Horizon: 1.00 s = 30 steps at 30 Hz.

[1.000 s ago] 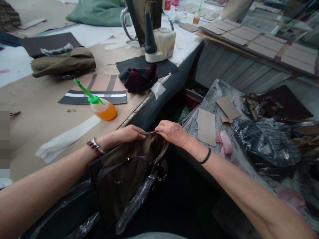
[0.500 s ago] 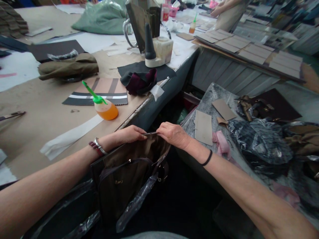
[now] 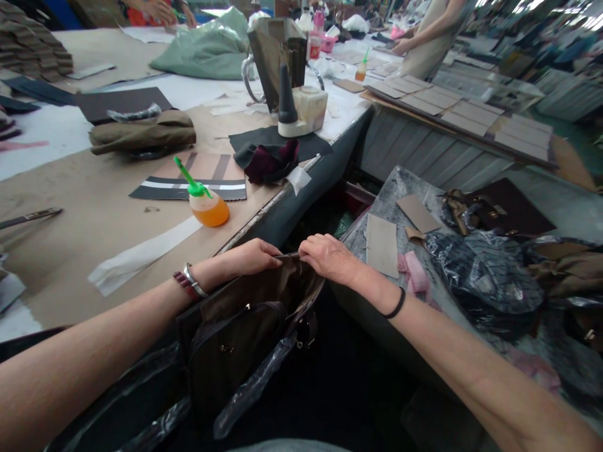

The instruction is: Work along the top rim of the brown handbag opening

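A dark brown handbag (image 3: 240, 333) hangs tilted between my hands in front of my lap, its opening facing up and its lining showing. My left hand (image 3: 254, 257) pinches the top edge, thumb on the inner side. Close beside it, my right hand (image 3: 325, 256) grips the same edge nearer the corner with curled fingers. A plastic-wrapped handle (image 3: 257, 383) dangles from the bag's near side. Small metal fittings glint on the bag. Its lower part fades into dark shadow.
On the left table stand a squeeze bottle (image 3: 208, 207) of orange liquid, a glue pot (image 3: 304, 110) with a dark cone and a crumpled dark cloth (image 3: 268, 162). The right bench holds grey cards (image 3: 382, 245) and a plastic-wrapped bundle (image 3: 485, 270). Another person (image 3: 431, 41) stands at the back.
The camera view has shifted slightly, so the table things appear a little lower and further right. Both hands keep their hold on the bag's edge, nearly unchanged.
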Each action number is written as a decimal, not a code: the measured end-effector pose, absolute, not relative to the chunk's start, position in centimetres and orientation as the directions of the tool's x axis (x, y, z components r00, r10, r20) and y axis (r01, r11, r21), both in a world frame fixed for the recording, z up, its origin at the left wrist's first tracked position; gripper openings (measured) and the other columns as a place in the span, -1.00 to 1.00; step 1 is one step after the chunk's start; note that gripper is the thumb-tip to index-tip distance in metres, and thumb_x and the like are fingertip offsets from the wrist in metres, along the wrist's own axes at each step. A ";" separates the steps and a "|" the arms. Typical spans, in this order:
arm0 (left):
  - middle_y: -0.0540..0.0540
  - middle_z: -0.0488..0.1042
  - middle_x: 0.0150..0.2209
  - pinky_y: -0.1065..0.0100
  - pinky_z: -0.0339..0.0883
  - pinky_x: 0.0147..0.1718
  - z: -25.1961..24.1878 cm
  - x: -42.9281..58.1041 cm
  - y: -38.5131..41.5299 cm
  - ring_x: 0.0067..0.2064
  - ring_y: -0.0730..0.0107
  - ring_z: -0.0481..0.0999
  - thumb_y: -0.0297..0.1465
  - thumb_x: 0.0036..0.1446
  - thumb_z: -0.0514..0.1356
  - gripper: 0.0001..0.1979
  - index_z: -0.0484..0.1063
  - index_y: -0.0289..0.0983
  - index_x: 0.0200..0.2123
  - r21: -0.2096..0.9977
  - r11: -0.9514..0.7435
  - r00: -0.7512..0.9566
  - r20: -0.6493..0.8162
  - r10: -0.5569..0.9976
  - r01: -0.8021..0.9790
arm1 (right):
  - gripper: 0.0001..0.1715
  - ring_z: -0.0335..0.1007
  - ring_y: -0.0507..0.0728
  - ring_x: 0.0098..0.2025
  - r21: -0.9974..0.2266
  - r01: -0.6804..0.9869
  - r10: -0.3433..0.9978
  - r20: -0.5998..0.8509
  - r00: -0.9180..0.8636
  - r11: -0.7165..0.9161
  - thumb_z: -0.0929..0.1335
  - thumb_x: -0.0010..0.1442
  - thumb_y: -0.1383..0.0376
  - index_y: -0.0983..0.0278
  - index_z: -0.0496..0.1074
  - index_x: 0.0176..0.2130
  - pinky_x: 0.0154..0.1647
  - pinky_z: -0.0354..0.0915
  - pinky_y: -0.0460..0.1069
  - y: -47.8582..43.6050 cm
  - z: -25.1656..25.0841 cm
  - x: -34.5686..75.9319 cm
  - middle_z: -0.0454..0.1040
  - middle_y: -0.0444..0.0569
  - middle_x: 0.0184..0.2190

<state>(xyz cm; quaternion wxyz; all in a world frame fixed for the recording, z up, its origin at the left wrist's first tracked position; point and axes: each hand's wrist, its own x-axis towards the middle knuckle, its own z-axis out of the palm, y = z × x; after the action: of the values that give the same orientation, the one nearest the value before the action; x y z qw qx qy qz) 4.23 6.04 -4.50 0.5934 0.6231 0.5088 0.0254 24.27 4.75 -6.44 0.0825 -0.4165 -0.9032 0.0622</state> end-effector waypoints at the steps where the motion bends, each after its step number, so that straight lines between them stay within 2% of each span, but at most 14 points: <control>1: -0.02 0.49 -0.43 0.40 0.31 -0.44 -4.4 4.3 5.9 -0.36 0.20 0.44 -0.22 -0.23 0.13 -0.61 0.48 -0.30 -0.32 0.763 0.215 0.475 -0.569 0.671 0.609 | -0.93 0.18 0.09 -0.32 -0.186 0.755 0.777 0.101 -0.622 0.629 0.30 0.12 0.34 0.27 0.28 -0.40 -0.31 0.03 -0.02 4.7 -6.5 24.2 0.31 -0.09 -0.43; 6: -0.01 0.48 -0.47 0.42 0.29 -0.51 -3.3 4.4 5.3 -0.42 0.23 0.43 -0.20 -0.26 0.12 -0.60 0.47 -0.30 -0.33 0.747 0.216 0.464 -0.584 0.666 0.629 | -0.86 0.16 0.10 -0.32 -0.194 0.782 0.806 0.138 -0.576 0.592 0.34 0.08 0.31 0.29 0.25 -0.41 -0.33 0.02 -0.01 4.8 -6.9 23.9 0.31 -0.08 -0.42; 11: -0.03 0.49 -0.43 0.41 0.30 -0.45 -2.9 4.4 5.1 -0.37 0.20 0.44 -0.19 -0.25 0.11 -0.55 0.47 -0.32 -0.28 0.750 0.201 0.471 -0.575 0.669 0.630 | -0.83 0.14 0.13 -0.31 -0.199 0.778 0.803 0.190 -0.565 0.595 0.34 0.08 0.27 0.30 0.25 -0.38 -0.32 0.09 0.00 4.9 -6.9 24.2 0.28 -0.04 -0.41; 14: -0.03 0.49 -0.42 0.40 0.31 -0.45 -3.1 4.2 5.1 -0.36 0.19 0.44 -0.20 -0.24 0.10 -0.55 0.47 -0.32 -0.27 0.759 0.189 0.483 -0.563 0.670 0.622 | -0.70 0.17 0.17 -0.20 -0.243 0.760 0.798 0.209 -0.566 0.603 0.38 0.05 0.26 0.32 0.28 -0.22 -0.21 0.15 0.03 5.0 -7.1 24.7 0.31 0.04 -0.27; 17: -0.04 0.49 -0.42 0.38 0.32 -0.45 -3.4 4.0 5.2 -0.36 0.16 0.45 -0.20 -0.23 0.11 -0.57 0.47 -0.32 -0.28 0.764 0.200 0.484 -0.564 0.669 0.613 | -0.55 0.17 0.18 -0.05 -0.333 0.708 0.777 0.151 -0.612 0.623 0.37 0.06 0.29 0.34 0.25 -0.05 -0.06 0.15 0.05 5.2 -7.6 25.2 0.29 0.10 -0.08; 22: -0.03 0.49 -0.42 0.38 0.33 -0.45 -3.9 3.6 5.3 -0.35 0.17 0.46 -0.21 -0.18 0.14 -0.60 0.46 -0.29 -0.25 0.783 0.235 0.509 -0.568 0.647 0.576 | -0.75 0.30 0.10 -0.11 -0.529 0.662 0.790 0.027 -0.612 0.531 0.31 0.12 0.36 0.31 0.36 -0.14 -0.08 0.19 -0.04 5.6 -7.8 25.2 0.41 0.00 -0.17; 30: -0.02 0.50 -0.38 0.38 0.34 -0.38 -4.5 3.0 5.8 -0.31 0.16 0.46 -0.20 -0.16 0.16 -0.67 0.47 -0.26 -0.31 0.788 0.238 0.512 -0.565 0.648 0.568 | -0.82 0.36 0.04 -0.23 -0.670 0.626 0.832 -0.022 -0.554 0.399 0.30 0.12 0.40 0.27 0.44 -0.24 -0.20 0.20 -0.11 5.6 -7.5 24.9 0.47 -0.09 -0.29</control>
<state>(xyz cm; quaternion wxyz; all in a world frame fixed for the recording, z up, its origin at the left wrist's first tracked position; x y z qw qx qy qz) 3.01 5.76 -4.48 0.6130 0.6165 0.4931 0.0324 24.86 5.57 -7.46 0.1604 -0.4439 -0.8208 0.3216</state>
